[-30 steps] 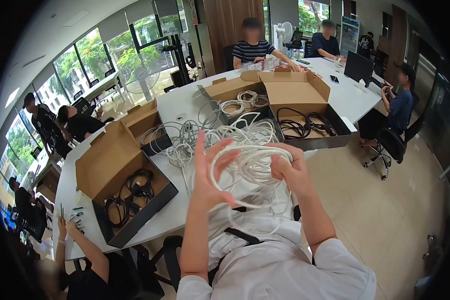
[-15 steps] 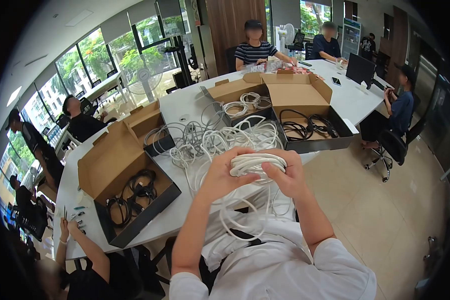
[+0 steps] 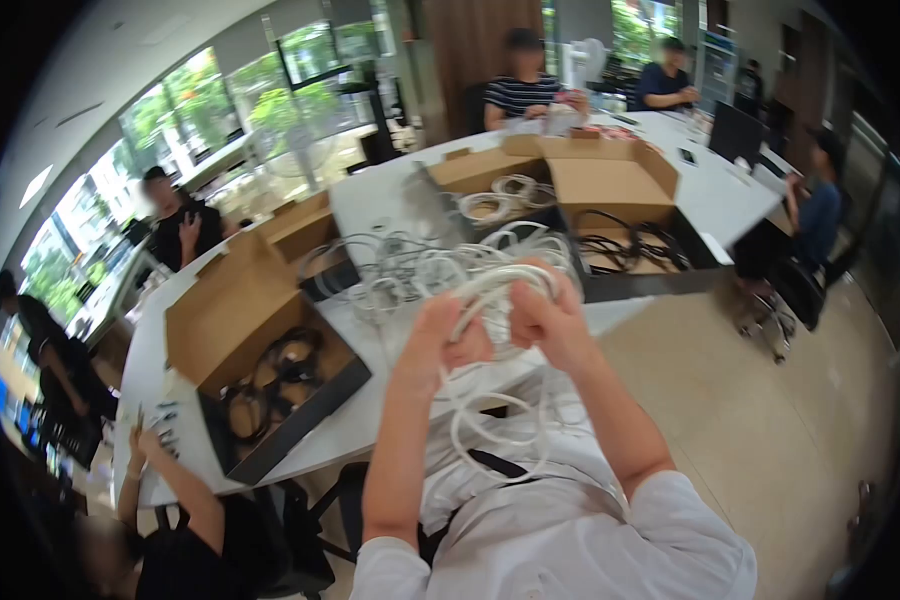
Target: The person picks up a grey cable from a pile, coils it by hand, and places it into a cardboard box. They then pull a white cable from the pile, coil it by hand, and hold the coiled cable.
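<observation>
A coil of white cable [image 3: 498, 283] is held up between my two hands, above the near edge of the table. My left hand [image 3: 442, 338] is closed around the coil's left side. On the right side, my right hand [image 3: 552, 322] grips it with fingers curled in. Loose loops of the same white cable [image 3: 500, 432] hang below my hands in front of my white shirt. Just beyond, a tangled heap of white and grey cables [image 3: 410, 268] covers part of the table. Motion blur softens the fingers and the coil.
Open cardboard boxes stand around the heap: one with black cables [image 3: 288, 400] at left, another with black cables [image 3: 630, 243] at right, and one with white cables [image 3: 505, 195] behind. A co-worker's hands [image 3: 145, 440] are at the table's left edge. Other people sit around the white table [image 3: 370, 200].
The coil looks looser and taller, held by its two sides rather than pressed compact. Both hands have turned and dropped slightly at the left. The whole view has shifted a little.
</observation>
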A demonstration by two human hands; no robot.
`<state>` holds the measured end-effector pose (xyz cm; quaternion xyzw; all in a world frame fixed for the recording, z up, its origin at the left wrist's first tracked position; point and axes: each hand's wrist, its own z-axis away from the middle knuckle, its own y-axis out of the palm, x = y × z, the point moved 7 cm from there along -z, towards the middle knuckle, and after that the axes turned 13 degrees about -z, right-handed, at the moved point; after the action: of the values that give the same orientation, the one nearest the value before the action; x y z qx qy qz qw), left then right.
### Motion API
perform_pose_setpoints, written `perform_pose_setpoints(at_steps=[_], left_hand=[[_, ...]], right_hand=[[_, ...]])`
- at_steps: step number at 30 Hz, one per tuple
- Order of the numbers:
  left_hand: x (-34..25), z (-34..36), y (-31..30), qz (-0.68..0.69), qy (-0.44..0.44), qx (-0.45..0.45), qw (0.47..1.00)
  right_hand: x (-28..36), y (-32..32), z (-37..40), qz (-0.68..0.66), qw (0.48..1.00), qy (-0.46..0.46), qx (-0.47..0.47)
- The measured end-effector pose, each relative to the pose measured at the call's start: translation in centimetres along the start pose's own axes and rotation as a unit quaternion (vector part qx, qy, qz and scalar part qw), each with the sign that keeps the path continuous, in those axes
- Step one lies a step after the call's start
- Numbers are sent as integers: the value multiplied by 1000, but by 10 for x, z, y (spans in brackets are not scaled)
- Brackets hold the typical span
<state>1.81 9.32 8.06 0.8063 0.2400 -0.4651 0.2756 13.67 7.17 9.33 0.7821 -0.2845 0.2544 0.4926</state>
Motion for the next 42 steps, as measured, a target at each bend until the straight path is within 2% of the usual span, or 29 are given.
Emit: perform_pose_setpoints(at_steps=[2, 3, 5, 8, 10, 13, 16, 17, 18, 19, 21, 23, 24, 27, 29, 31, 33, 34, 37, 40, 42], left_hand=[[-8, 7, -16, -175, 14, -76, 982], [-10, 4, -18, -278, 35, -104, 954], [-15, 7, -13, -330, 149, -158, 919], [-16, 15, 3, -165, 95, -170, 967], [-13, 19, 9, -139, 65, -139, 978], [-6, 20, 3, -244, 33, -127, 961], [3, 23, -9, -148, -36, -86, 985], [-1, 26, -14, -140, -29, -117, 983], [-5, 30, -18, -131, -23, -146, 980], [-7, 33, -21, -119, -19, -172, 978], [-14, 45, -33, -73, -4, -312, 947], [-24, 54, -53, -48, 33, -378, 924], [-31, 57, -64, -41, 55, -382, 921], [-46, 70, -88, -13, 107, -403, 909], [-49, 74, -94, -14, 132, -392, 910], [-49, 77, -95, 9, 138, -399, 907], [-46, 79, -92, 58, 120, -420, 898], [-47, 79, -90, 58, 117, -419, 899], [-48, 79, -83, 62, 116, -414, 901], [-40, 79, -75, 65, 103, -410, 904], [-26, 77, -73, 59, 75, -408, 908]], right_hand=[[-7, -17, -4, 56, 996, 0, -70], [-5, -14, -6, 59, 998, -5, -36], [-3, -10, -2, 97, 993, -44, -48], [-3, -8, 0, 76, 996, -36, -42], [-3, -7, 4, 58, 996, -53, -48], [-6, 0, 10, 111, 991, -66, -29], [-16, 7, 9, 119, 992, -42, -20], [-19, 8, 8, 118, 992, -37, -19], [-23, 9, 6, 126, 992, 16, -7], [-20, 15, 3, 122, 992, -19, 3], [-19, 33, 3, 122, 988, -88, 13], [-11, 42, 12, 184, 969, -166, 3], [-5, 42, 18, 215, 955, -204, 0], [-13, 21, 40, 272, 948, -159, 42], [-39, -2, 62, 281, 952, -32, 115], [-49, 1, 68, 308, 944, 14, 121], [-56, 16, 64, 358, 932, -23, 56], [-57, 20, 61, 407, 911, -51, 52], [-87, -1, 62, 242, 952, 189, 2], [-88, -3, 50, 152, 983, 104, 24], [-79, 3, 42, 143, 987, 71, 33]])
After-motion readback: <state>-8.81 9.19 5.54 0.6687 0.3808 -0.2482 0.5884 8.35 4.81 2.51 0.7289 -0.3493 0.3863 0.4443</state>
